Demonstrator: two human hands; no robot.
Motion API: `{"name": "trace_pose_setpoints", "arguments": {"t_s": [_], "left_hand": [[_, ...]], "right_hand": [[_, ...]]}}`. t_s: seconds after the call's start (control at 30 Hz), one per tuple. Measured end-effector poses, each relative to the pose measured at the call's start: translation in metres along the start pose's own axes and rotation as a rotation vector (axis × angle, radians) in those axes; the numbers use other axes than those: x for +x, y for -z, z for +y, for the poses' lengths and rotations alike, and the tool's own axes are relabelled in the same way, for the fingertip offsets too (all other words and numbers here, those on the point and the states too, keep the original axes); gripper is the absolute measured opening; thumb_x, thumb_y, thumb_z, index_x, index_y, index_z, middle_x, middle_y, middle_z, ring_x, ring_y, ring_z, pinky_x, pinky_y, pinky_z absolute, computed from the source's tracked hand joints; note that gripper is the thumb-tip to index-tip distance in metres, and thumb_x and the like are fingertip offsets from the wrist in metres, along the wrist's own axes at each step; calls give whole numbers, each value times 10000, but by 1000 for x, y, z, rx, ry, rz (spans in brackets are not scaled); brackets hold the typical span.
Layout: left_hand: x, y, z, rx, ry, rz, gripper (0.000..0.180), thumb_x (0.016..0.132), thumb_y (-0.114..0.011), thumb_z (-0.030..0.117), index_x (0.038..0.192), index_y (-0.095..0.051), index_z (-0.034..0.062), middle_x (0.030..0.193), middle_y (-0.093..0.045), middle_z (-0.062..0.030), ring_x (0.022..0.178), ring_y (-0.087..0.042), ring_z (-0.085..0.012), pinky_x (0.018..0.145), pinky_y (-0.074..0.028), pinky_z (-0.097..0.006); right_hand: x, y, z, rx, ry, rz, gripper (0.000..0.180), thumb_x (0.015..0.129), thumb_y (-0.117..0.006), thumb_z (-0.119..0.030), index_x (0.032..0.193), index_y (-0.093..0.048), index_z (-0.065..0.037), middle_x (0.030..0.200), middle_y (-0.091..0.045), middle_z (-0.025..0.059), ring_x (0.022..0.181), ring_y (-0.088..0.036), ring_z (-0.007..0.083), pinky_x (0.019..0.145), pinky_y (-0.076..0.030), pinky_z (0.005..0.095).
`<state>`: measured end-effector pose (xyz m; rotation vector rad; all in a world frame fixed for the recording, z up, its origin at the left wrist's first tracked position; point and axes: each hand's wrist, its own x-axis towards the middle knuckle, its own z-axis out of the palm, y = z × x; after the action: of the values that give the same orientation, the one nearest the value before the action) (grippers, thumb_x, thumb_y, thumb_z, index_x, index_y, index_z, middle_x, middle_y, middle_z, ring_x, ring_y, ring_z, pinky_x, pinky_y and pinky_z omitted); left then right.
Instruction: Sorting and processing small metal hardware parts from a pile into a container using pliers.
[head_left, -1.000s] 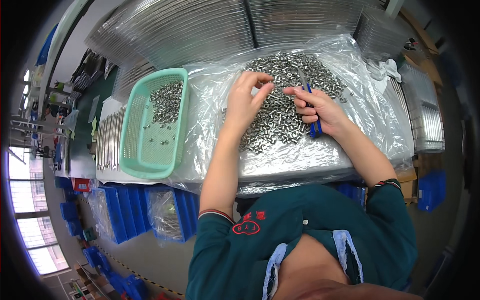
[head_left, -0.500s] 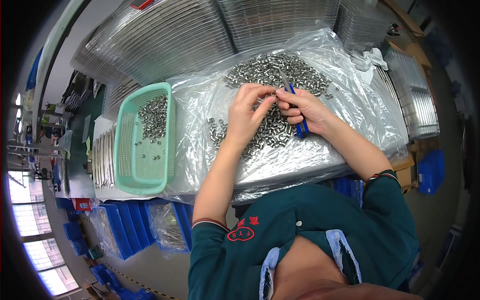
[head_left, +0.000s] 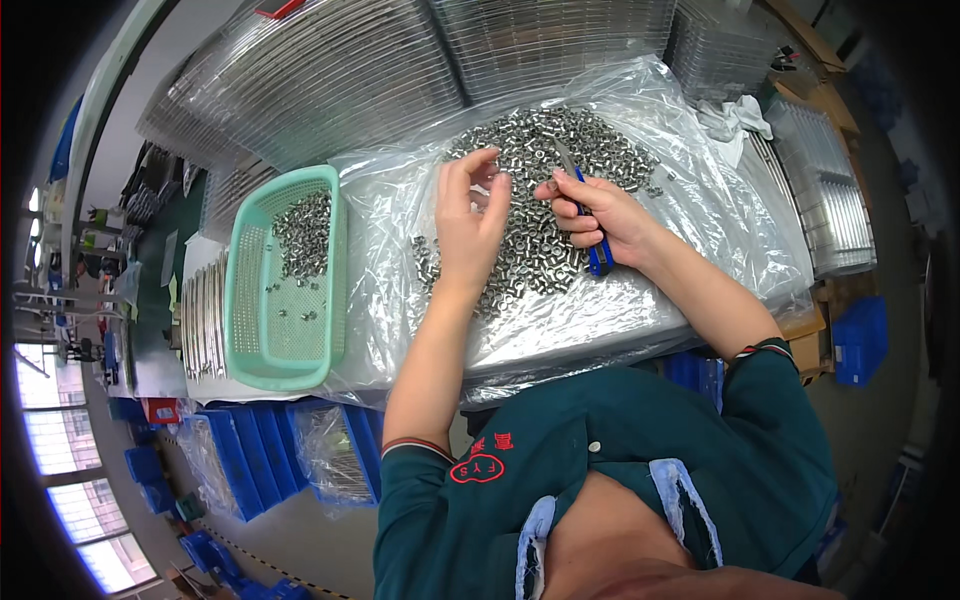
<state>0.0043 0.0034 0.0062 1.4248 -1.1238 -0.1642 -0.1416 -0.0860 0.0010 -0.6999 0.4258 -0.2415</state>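
My right hand [head_left: 603,217] is closed around a blue utility knife [head_left: 600,258], its grey blade [head_left: 565,155] pointing away from me. Its thumb and forefinger pinch together in front of the knife, where a tiny metal part seems to sit, too small to make out well. To the left, my left hand [head_left: 470,215] hovers over the edge of the pile with fingers curled and thumb apart; nothing shows between them. Beneath both hands spreads a heap of small silver metal sleeves [head_left: 545,245], lying on clear plastic sheeting [head_left: 390,235].
A mint-green plastic basket [head_left: 240,290] at left holds more of the small metal parts. Stacked clear trays [head_left: 330,90] line the back of the table. A white cloth [head_left: 735,118] lies at the far right. Blue bins [head_left: 255,460] stand below the table's front edge.
My left hand has parted from the right one and moved left, its thumb and fingers spreading. The small ring held between both hands is no longer plainly seen. The right hand keeps the knife.
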Motion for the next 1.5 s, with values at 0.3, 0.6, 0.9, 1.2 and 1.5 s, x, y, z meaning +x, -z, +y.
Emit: {"name": "trace_pose_setpoints", "arguments": {"t_s": [0.3,0.6,0.9,1.2,1.5], "left_hand": [[-4,-6,0,129,-217,-236,182,715,-671,102,888,-628,68,872,-564,-74,826,-544,-226,696,-449,-312],[-5,-5,-4,149,-282,-227,253,716,-667,84,967,-641,89,868,-565,-71,811,-546,-221,692,-449,-309],[-5,-7,1,30,-171,-234,189,734,-645,55,922,-639,63,909,-565,-75,847,-548,-214,720,-449,-304],[-5,-5,2,34,-150,-217,221,734,-658,74,953,-628,78,908,-568,-67,822,-556,-191,645,-458,-279],[-5,-7,0,31,-184,-200,162,718,-668,68,871,-615,55,902,-571,-79,811,-564,-207,667,-464,-292]], "right_hand": [[-2,0,0,33,15,24,175,854,-574,-248,858,-526,-80,664,-455,-57,469,-344,-20,359,-258,114],[-3,-1,0,13,3,27,181,856,-570,-255,820,-509,-88,666,-456,-55,468,-343,-21,358,-268,118],[-1,1,0,14,11,24,139,859,-565,-218,848,-501,-95,663,-456,-53,459,-347,-19,354,-267,116],[-2,0,-1,15,29,48,146,860,-558,-179,952,-487,-92,661,-460,-47,452,-350,-18,349,-263,115],[-1,1,1,36,13,28,150,868,-550,-228,881,-502,-87,663,-463,-52,454,-346,-19,349,-272,118]]}}
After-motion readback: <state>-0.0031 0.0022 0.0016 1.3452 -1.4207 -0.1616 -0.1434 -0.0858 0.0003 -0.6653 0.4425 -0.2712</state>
